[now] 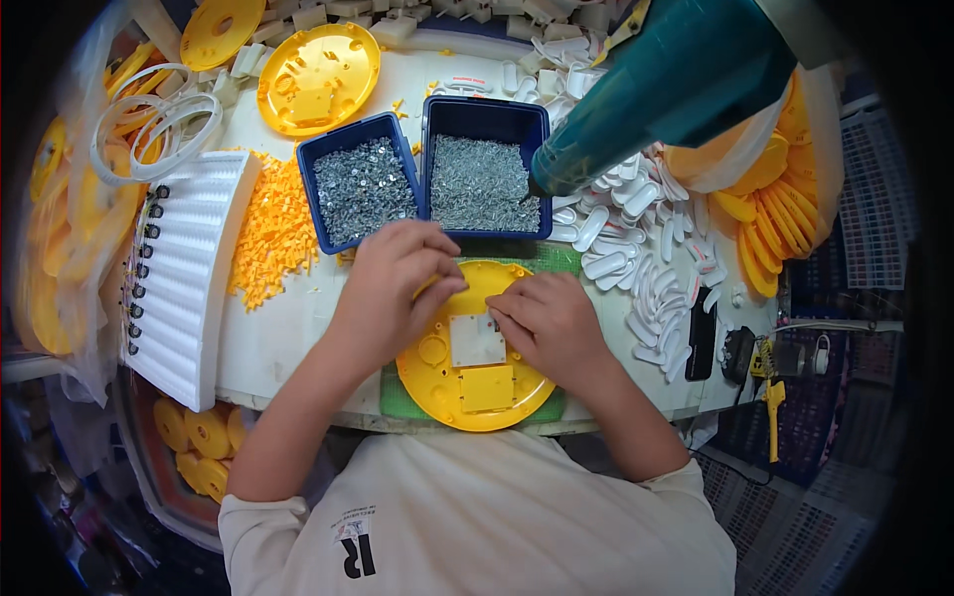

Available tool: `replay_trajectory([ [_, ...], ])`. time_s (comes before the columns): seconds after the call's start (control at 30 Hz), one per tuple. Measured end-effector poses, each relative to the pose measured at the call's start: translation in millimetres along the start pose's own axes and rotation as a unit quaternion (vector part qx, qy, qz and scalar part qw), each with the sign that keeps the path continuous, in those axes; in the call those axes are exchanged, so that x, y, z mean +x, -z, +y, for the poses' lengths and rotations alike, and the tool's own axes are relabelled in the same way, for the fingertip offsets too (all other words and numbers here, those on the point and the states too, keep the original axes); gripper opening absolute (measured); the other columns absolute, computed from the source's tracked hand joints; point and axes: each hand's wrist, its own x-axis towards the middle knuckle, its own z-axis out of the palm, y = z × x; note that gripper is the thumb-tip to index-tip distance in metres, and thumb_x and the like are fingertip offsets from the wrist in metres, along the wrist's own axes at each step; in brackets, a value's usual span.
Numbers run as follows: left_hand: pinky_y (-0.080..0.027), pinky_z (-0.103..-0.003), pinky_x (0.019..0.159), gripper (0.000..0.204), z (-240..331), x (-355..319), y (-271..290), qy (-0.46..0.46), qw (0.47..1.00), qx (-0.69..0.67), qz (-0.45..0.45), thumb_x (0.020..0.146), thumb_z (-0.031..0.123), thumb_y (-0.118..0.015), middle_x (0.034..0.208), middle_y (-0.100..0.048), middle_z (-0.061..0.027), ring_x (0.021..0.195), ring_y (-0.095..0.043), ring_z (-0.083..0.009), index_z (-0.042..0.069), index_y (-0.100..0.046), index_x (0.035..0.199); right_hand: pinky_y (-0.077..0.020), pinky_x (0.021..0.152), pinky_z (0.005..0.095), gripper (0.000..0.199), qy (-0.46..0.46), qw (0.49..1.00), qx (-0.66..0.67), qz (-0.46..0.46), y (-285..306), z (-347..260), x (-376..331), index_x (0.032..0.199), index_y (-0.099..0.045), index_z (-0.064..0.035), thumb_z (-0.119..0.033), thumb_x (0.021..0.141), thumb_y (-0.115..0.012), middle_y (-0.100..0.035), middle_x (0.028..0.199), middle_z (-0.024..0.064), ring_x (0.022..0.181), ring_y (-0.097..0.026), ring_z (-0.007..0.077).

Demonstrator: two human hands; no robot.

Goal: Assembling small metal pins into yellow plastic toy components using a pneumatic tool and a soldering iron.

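Note:
A round yellow plastic cover (433, 381) lies on a green mat (397, 397) in front of me. On it sit a white square plate (477, 340) and, nearer me, a yellow rectangular raised part (487, 388). My left hand (405, 266) hovers over the cover's far left rim with its fingers curled and bunched; anything in them is too small to name. At the white plate's far right corner, my right hand (549, 323) has its fingertips pinched together, hiding what they hold.
Beyond the cover stand two blue bins of small metal parts (487, 223), with a teal powered tool (636, 109) hanging at right. Small orange pieces (270, 233) and a white foam tray (189, 268) lie left. White oval parts (626, 209) and a black phone (702, 338) lie right.

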Motion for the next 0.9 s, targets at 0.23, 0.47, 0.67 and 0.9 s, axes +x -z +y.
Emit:
replay_trajectory([
  [0.23, -0.047, -0.048, 0.105, 0.017, 11, -27, -9, 0.013, 0.999, 0.034, -0.026, 0.079, 0.012, -0.087, 0.114, -0.071, -0.0058, 0.126, -0.061, -0.0338, 0.008, -0.072, 0.088, -0.0514, 0.079, 0.0422, 0.017, -0.018, 0.998, 0.033, -0.042, 19, 9, 13, 0.102, -0.078, -0.005, -0.009, 0.086, -0.078, -0.074, 0.093, 0.0082, 0.086, -0.069, 0.0283],
  [0.47, -0.044, -0.051, 0.105, 0.015, 12, -29, -7, -0.032, 0.995, 0.087, -0.02, 0.082, 0.02, -0.084, 0.114, -0.07, -0.0033, 0.127, -0.06, -0.0308, 0.012, -0.073, 0.088, -0.0519, 0.081, 0.0415, 0.016, -0.071, 0.993, -0.049, 0.078, 19, 57, 52, 0.102, -0.075, -0.0039, -0.006, 0.086, -0.078, -0.07, 0.095, 0.01, 0.09, -0.066, 0.0296],
  [0.67, -0.045, -0.048, 0.107, 0.022, 10, -5, 7, -0.03, 0.997, 0.062, -0.019, 0.082, 0.017, -0.085, 0.125, -0.069, -0.0061, 0.13, -0.059, -0.0327, 0.013, -0.076, 0.102, -0.0516, 0.082, 0.0415, 0.01, 0.031, 0.978, -0.179, 0.104, 7, 78, 65, 0.095, -0.073, -0.0048, -0.008, 0.087, -0.078, -0.066, 0.093, 0.0098, 0.092, -0.062, 0.0313],
  [0.9, -0.044, -0.049, 0.111, 0.016, -40, 66, -7, -0.041, 0.974, 0.221, 0.032, 0.086, 0.017, -0.081, 0.133, -0.066, -0.0066, 0.138, -0.053, -0.0325, 0.013, -0.075, 0.101, -0.0507, 0.082, 0.0414, 0.008, -0.043, 0.989, -0.088, 0.111, 19, 44, 68, 0.096, -0.075, -0.0051, -0.005, 0.089, -0.076, -0.067, 0.094, 0.0111, 0.093, -0.063, 0.0318],
])
